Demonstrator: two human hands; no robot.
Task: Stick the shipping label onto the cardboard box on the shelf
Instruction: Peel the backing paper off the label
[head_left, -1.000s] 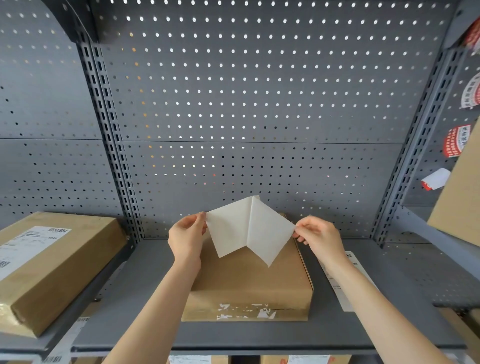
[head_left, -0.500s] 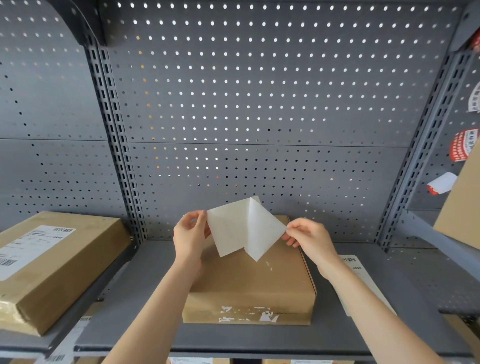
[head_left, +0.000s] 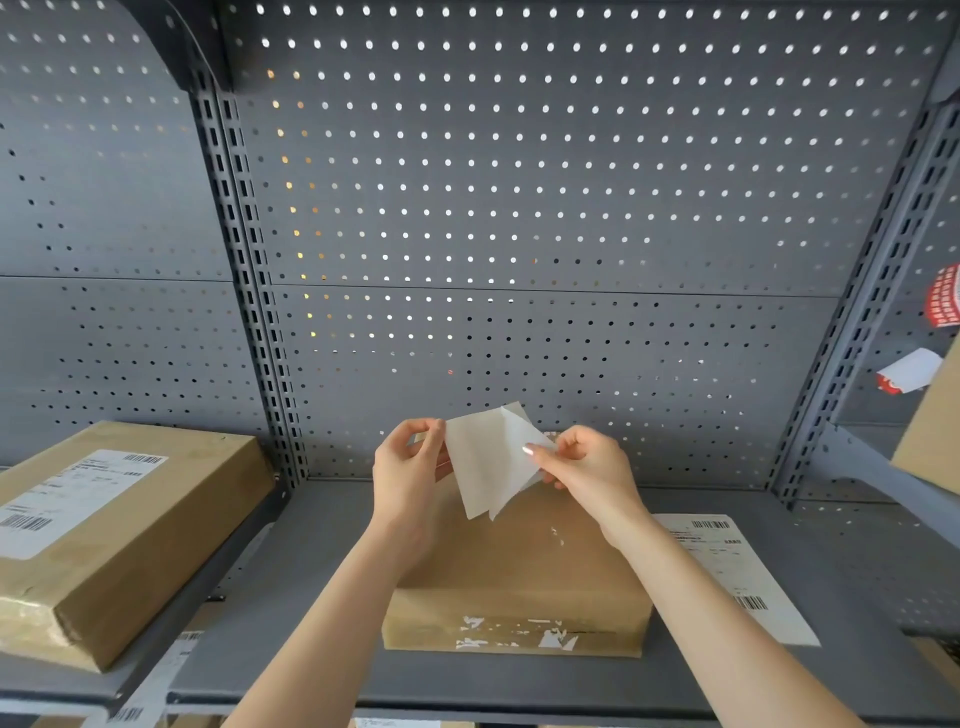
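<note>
**Hands close in as the label peels from its backing**

Both hands have drawn together over the last second: the white sheet that was spread wide between them now hangs narrow and doubled. Left hand (head_left: 410, 470) pinches the sheet's left edge between thumb and fingertips; right hand (head_left: 584, 465) pinches the right corner, its thumb lying on the face. That sheet, the shipping label (head_left: 485, 462), hangs just above the rear of the cardboard box (head_left: 519, 571), not yet touching it, and its two layers look to be parting at the bottom corner. By my reading the backing is coming off, so sticking is the next step. Beyond the box lies the grey shelf (head_left: 311, 597), with a printed sheet (head_left: 737, 571) at right, a labelled box (head_left: 114, 519) at left, and the pegboard wall (head_left: 519, 208) behind.
</note>
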